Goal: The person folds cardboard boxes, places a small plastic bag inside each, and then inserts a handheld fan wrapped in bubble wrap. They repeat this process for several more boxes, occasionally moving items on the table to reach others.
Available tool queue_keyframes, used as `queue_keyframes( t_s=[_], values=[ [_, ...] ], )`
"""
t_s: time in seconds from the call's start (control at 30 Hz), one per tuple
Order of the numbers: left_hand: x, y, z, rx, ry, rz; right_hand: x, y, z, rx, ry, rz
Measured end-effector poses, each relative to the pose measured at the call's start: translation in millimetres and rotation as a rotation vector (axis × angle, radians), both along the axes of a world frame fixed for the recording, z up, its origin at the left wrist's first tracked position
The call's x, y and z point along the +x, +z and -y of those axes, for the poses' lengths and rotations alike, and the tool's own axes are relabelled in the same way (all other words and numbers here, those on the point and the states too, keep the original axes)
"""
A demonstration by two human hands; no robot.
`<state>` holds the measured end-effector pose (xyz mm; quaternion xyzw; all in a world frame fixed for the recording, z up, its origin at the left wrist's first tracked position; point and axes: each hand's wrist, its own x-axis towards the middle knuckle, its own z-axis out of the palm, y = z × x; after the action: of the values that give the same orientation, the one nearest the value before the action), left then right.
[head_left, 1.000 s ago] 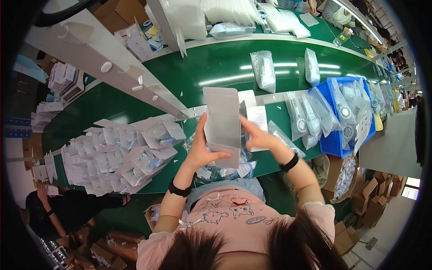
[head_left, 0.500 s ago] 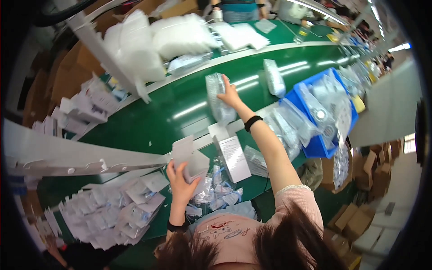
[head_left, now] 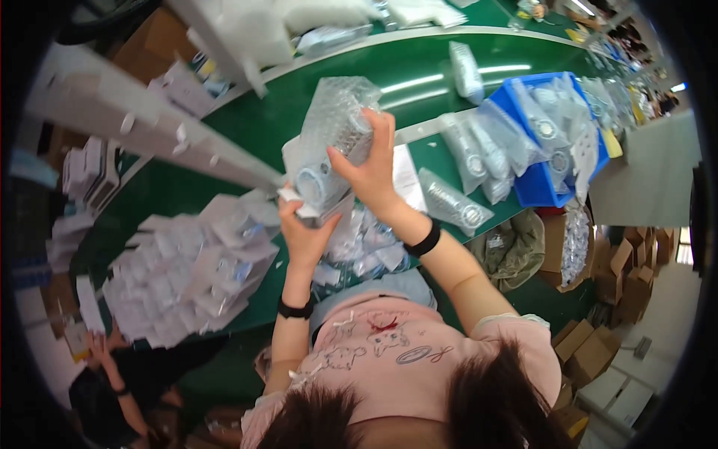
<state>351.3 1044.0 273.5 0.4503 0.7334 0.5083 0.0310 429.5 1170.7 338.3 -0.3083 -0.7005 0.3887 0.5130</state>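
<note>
My right hand (head_left: 372,168) grips a bubble-wrapped grey-white device (head_left: 321,179) with a round end, tilted down toward my left hand. In my left hand (head_left: 307,238) is an open white carton (head_left: 290,196), its flaps sticking up around the device's lower end. How far the device sits inside the carton is hidden by my fingers and the wrap. Just below my hands lie small clear bags with bluish parts (head_left: 370,243). Another white carton (head_left: 406,178) stands partly behind my right wrist.
Right of my hands lie several bubble-wrapped devices (head_left: 455,202), beside a blue bin (head_left: 537,196) full of more. Another wrapped device (head_left: 466,73) rests on the green belt. Many open white cartons (head_left: 187,269) crowd the left. A white post (head_left: 172,127) slants there; another person's hand (head_left: 105,350) shows lower left.
My right hand has brought the wrapped device from the belt back to the carton in my left hand. The carton has risen slightly, and the view has shifted.
</note>
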Motion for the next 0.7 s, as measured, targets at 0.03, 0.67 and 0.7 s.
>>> queue_keyframes(
  t_s=[0.03,0.67,0.7],
  values=[
    [2.1,3.3,-0.7,0.076,0.005,-0.017,7.1,10.6,3.6,0.176,0.085,0.127],
    [-7.1,-17.2,72.3,-0.132,0.001,0.074,43.7,-160.4,52.5,0.318,0.298,0.999],
    [-7.5,-7.5,72.6,-0.107,-0.007,0.051,38.8,-161.0,55.5,0.396,0.26,1.078]
  ],
)
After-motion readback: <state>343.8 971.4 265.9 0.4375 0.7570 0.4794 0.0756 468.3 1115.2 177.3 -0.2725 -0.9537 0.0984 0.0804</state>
